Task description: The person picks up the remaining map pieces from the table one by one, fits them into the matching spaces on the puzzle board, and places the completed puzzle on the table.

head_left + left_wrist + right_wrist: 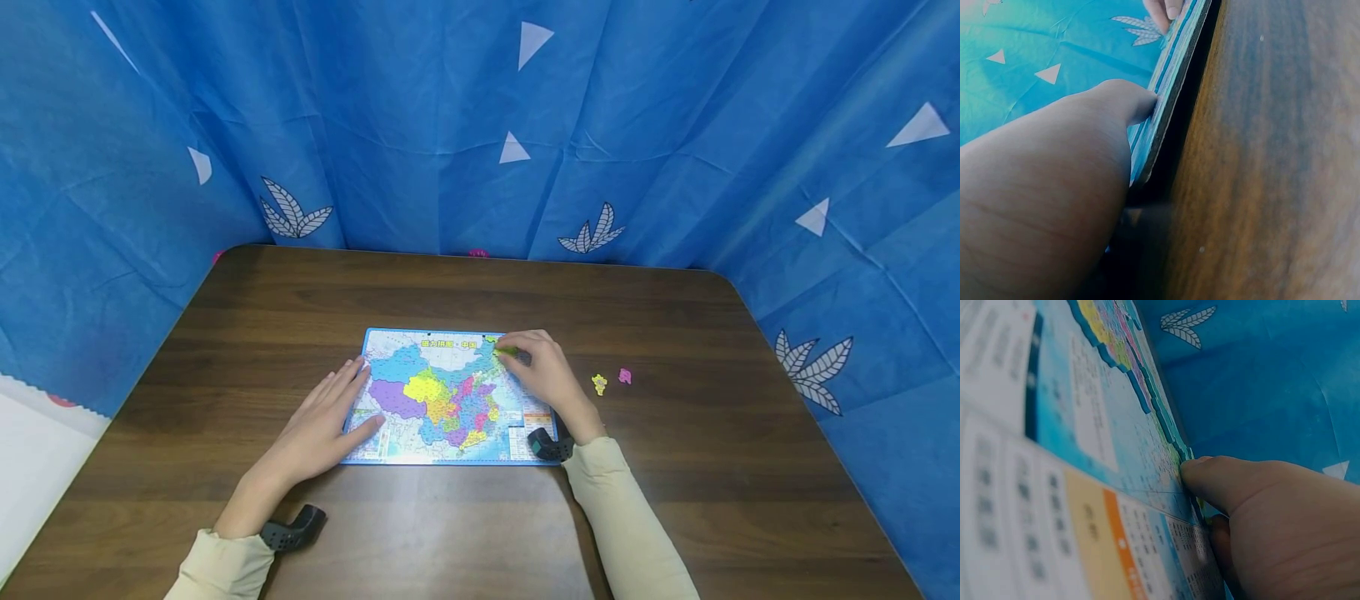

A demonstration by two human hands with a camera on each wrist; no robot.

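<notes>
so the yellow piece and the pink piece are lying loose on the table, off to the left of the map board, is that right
Wrong side: the yellow piece and the pink piece are lying loose on the table, off to the right of the map board. The head view shows it.

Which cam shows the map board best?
Head. It shows nearly the whole map board from above, with the left hand and right hand over parts. Left wrist: a steep sliver along its edge. Right wrist: slanted, blurry close-up of part of it.
</notes>
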